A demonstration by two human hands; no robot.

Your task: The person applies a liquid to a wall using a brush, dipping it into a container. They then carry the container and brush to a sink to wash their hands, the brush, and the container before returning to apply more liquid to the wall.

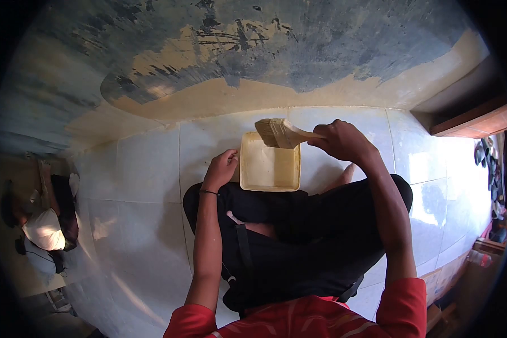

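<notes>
My right hand (pixel 343 141) is closed round the wooden handle of a wide paintbrush (pixel 281 133). The brush is tilted over the far edge of a square, cream-coloured plastic tub (pixel 270 187), its pale, coated bristles pointing left. Pale paint or a similar liquid appears to lie inside the tub, which stands on the floor before my crossed legs. Beside the tub's left edge is my left hand (pixel 223 165), fingers curled in. Whether it touches the rim, or has something small in it, I cannot make out.
Ahead rises a wall (pixel 265 90) with patchy dark grey-blue paint over a beige lower band. Pale tiles (pixel 141 219) cover the floor. Another person (pixel 45 225) sits at the far left. A wooden ledge (pixel 473 121) juts out at right, near shoes (pixel 484 152) and a plastic bottle (pixel 479 258).
</notes>
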